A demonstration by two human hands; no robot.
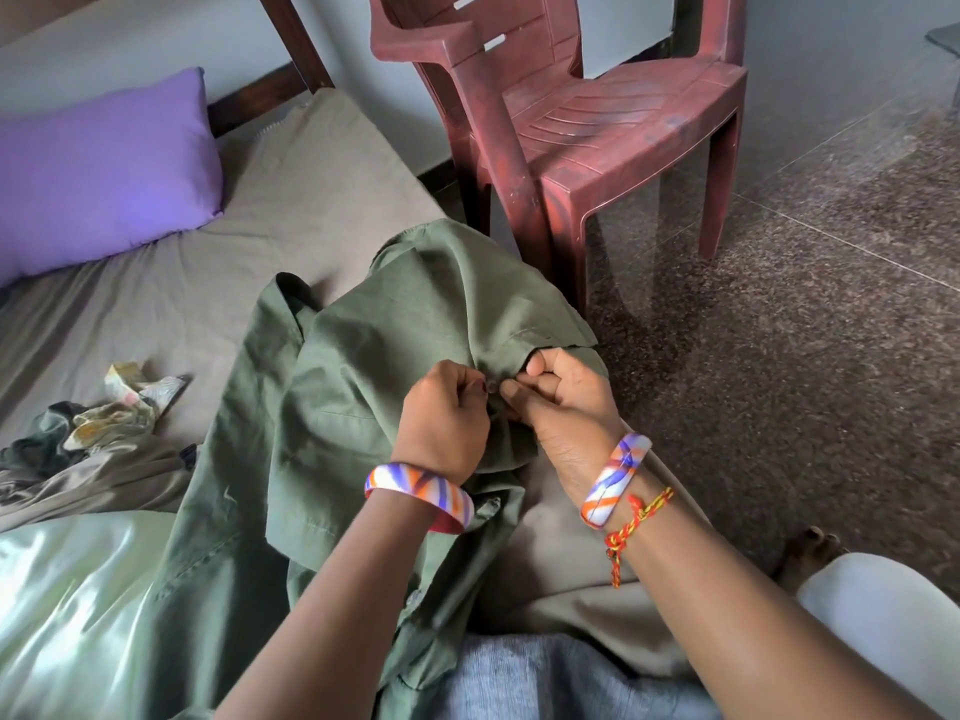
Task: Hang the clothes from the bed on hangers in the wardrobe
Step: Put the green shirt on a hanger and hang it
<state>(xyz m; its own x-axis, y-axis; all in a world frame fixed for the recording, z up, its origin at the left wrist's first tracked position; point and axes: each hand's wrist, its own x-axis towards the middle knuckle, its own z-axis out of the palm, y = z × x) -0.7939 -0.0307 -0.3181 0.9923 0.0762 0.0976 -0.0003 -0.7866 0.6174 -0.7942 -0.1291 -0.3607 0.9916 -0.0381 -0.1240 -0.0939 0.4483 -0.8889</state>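
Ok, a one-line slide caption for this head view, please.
Left hand and right hand pinch an olive green shirt at a button on the bed.

Bed, brown sheet: purple pillow, green shirt, crumpled clothes.

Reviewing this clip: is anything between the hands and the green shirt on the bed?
Nothing visible. The left hand and right hand both already pinch the green shirt at a button on its front, on the bed. No hanger or wardrobe shows in this view.
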